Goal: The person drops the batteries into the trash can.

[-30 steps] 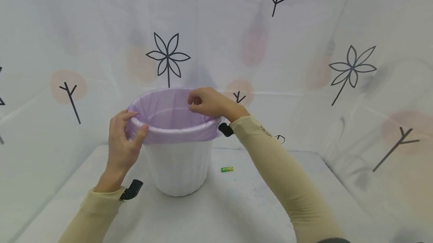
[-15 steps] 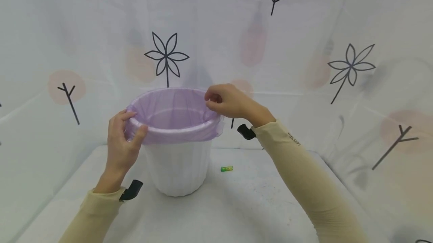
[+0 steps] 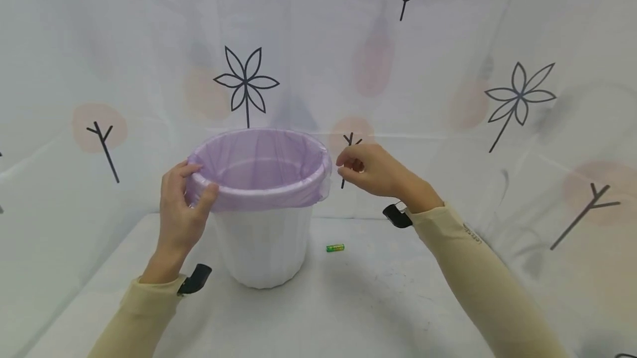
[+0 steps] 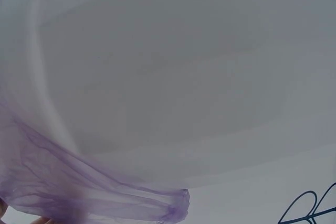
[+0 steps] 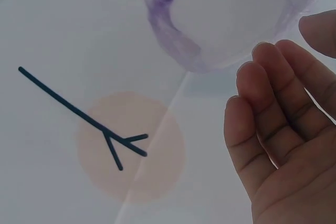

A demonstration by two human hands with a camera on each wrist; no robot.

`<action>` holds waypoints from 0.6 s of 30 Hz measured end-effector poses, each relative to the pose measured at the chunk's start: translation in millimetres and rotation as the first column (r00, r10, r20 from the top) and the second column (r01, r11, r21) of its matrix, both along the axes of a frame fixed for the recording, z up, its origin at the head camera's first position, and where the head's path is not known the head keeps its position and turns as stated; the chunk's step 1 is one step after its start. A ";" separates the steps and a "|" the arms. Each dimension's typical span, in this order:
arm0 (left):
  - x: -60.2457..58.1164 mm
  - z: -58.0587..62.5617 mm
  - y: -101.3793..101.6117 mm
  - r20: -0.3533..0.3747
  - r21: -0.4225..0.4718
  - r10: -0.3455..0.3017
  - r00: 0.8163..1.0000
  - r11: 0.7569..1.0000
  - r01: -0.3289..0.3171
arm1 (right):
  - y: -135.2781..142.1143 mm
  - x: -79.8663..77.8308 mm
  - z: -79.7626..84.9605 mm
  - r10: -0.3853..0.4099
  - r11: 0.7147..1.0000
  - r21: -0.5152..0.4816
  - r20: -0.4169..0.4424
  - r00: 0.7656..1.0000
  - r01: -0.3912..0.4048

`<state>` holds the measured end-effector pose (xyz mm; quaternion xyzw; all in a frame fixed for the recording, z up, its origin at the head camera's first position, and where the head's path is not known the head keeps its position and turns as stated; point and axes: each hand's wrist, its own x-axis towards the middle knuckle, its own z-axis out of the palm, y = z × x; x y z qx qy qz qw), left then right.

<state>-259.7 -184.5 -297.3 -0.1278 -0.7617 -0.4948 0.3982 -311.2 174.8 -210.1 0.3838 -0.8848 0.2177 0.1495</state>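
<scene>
A white trash can [image 3: 261, 247] stands upright in the head view, its mouth lined with a thin purple trash bag [image 3: 269, 198] folded over the rim. My left hand [image 3: 181, 208] holds the can's left rim through the bag, thumb at the front and fingertips over the edge. Just right of the rim, my right hand [image 3: 378, 172] hangs in the air, apart from the bag, its fingers loosely bent around nothing. The right wrist view shows the relaxed fingers [image 5: 278, 98] and the bag's edge [image 5: 178, 45] beyond them. Only slivers of left fingertips show in the left wrist view, below the bag [image 4: 68, 182].
A small green and yellow battery [image 3: 335, 248] lies on the white table [image 3: 298, 319], right of the can. Behind hangs a white backdrop cloth [image 3: 308, 42] with printed flowers and twigs.
My right hand has moved rightward from over the can's mouth, past the right rim, and now is clear of the bag. The left hand and the can have stayed in place.
</scene>
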 end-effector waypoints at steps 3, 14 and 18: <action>-0.6 0.2 -0.2 -0.001 -0.001 -0.002 1.000 1.000 0.002 | 7.6 3.3 -9.2 -0.019 1.000 0.004 0.016 1.000 0.019; -1.1 0.0 0.3 -0.003 0.000 -0.011 1.000 1.000 0.011 | 20.3 1.7 -55.2 -0.027 0.999 0.025 0.078 0.997 0.025; -0.5 0.1 -0.2 0.001 -0.002 -0.012 1.000 1.000 0.012 | 18.8 -0.5 -75.8 -0.041 0.997 0.065 0.119 0.992 0.033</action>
